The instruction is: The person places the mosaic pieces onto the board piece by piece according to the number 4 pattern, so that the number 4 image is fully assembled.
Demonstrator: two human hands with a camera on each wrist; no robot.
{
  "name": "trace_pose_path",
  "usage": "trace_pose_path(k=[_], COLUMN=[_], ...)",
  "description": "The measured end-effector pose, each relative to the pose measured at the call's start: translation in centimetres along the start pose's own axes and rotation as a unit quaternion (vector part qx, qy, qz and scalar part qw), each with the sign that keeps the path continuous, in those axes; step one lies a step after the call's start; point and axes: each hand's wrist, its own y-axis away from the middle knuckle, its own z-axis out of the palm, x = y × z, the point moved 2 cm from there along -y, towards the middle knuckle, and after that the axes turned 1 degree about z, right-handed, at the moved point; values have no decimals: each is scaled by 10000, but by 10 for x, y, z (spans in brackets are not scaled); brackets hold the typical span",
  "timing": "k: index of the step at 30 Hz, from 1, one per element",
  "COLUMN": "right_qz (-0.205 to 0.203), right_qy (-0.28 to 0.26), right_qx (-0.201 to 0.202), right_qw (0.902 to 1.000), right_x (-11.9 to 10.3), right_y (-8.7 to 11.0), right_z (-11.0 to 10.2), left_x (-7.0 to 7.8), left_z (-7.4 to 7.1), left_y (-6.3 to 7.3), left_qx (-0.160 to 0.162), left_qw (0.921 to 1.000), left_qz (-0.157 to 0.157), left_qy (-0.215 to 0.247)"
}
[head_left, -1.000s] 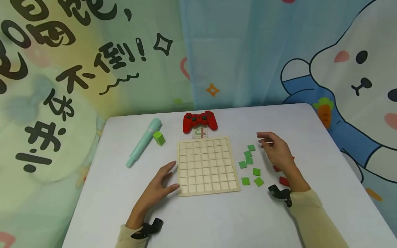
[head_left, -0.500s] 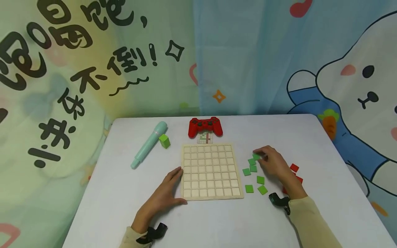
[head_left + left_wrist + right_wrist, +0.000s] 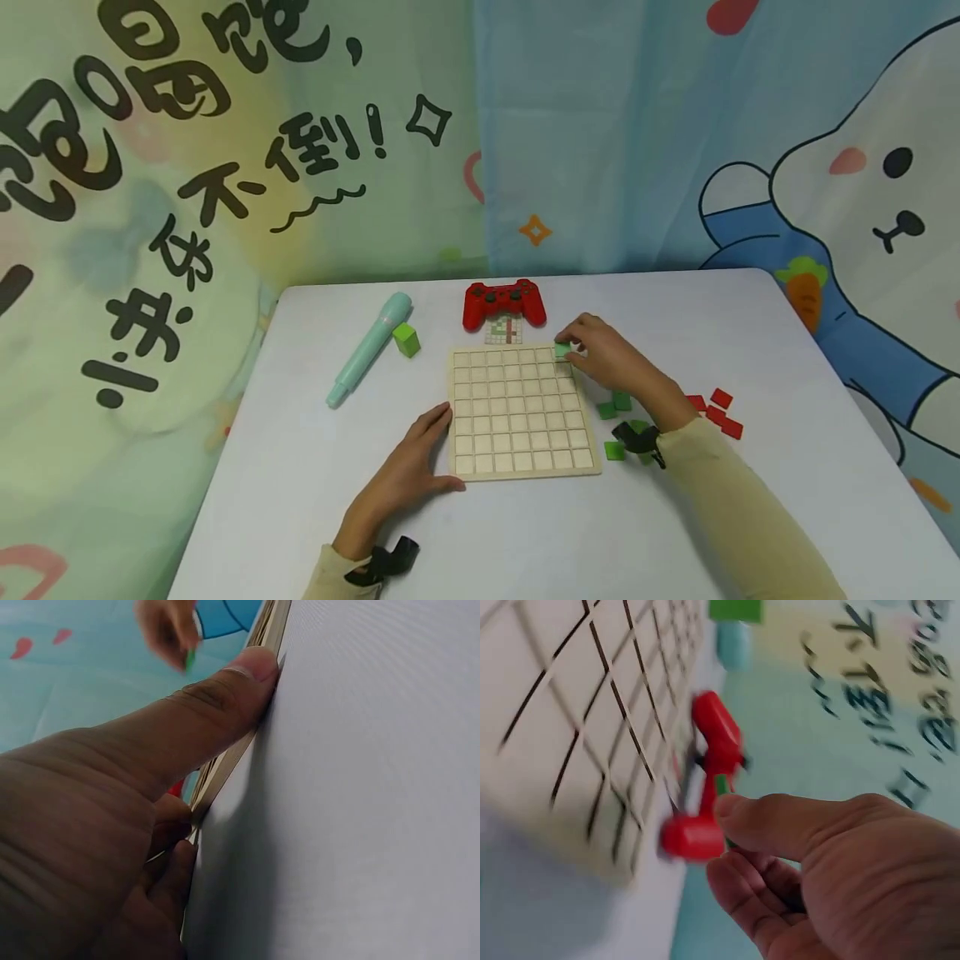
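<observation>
A pale wooden grid board lies on the white table. My left hand rests against its near left corner, fingertips at the left edge and thumb along the front edge. My right hand pinches a small green square tile between thumb and fingers, over the board's far right corner. The tile shows edge-on in the right wrist view, partly covered by the thumb. Several green tiles lie right of the board, some hidden under my right arm. Several red tiles lie farther right.
Behind the board a red game controller stands by a small printed grid card. A teal microphone-shaped object and a green cube lie at the back left. A printed curtain hangs behind the table.
My right hand reached down to the farthest green tile, pinched it and carried it left over the board's far corner. My left hand moved in against the board's near left corner.
</observation>
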Motion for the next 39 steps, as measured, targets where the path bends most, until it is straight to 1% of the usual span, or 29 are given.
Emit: trace_pose_path(k=[2,3,5,8,13,19,22,24,26,28,29,30,31,32,33,34,36,38,39], right_qz=[-276,-342,-364,-332,-216,-334,-353,-333,-266,-50,150,376,651,911,1171,1371,1639,1730,1708], right_qy=[71,84,73,64,1,-159,-164,-215,-335,-556,-702,-842,-990,-1110,-1181,-1226,-1230,-1099,-1033], right_qx=[-348,-484,-653,-767,-802,-728,-770,-750,-485,26,339,666,977,1225,1390,1452,1346,1137,1043], right_qw=[9990,9982,9972,9965,9965,9967,9963,9964,9979,9984,9968,9935,9881,9820,9762,9722,9695,9721,9743], right_x=[-10,-14,-15,-15,-14,-16,-17,-17,-13,-4,3,10,18,26,35,42,55,66,71], right_y=[-21,-29,-42,-53,-56,-60,-61,-59,-49,-31,-19,-5,10,25,38,50,68,78,82], right_z=[9,15,26,35,36,41,44,44,35,22,16,9,4,0,-3,-3,-1,5,7], left_x=[-1,-2,-2,-4,-2,0,-1,-3,-1,0,1,1,1,2,2,3,4,5,6], left_z=[1,1,1,0,-1,-3,-2,-1,1,2,3,4,4,5,5,4,4,4,5], left_y=[-2,-2,-1,0,-2,-1,0,2,1,1,2,3,4,4,5,5,4,2,1], left_qx=[-36,-40,-35,-4,-6,-30,-46,3,74,109,102,83,61,51,58,79,133,164,167], left_qw=[10000,10000,10000,10000,10000,10000,10000,10000,10000,9999,9999,9999,9999,9999,9999,9999,9999,9999,9998], left_qz=[5,11,20,55,62,37,41,23,27,-11,-32,-54,-75,-86,-80,-78,-57,11,52], left_qy=[-13,11,50,63,-33,-12,-20,-18,-29,-51,-73,-87,-82,-97,-91,-71,-55,-50,-27])
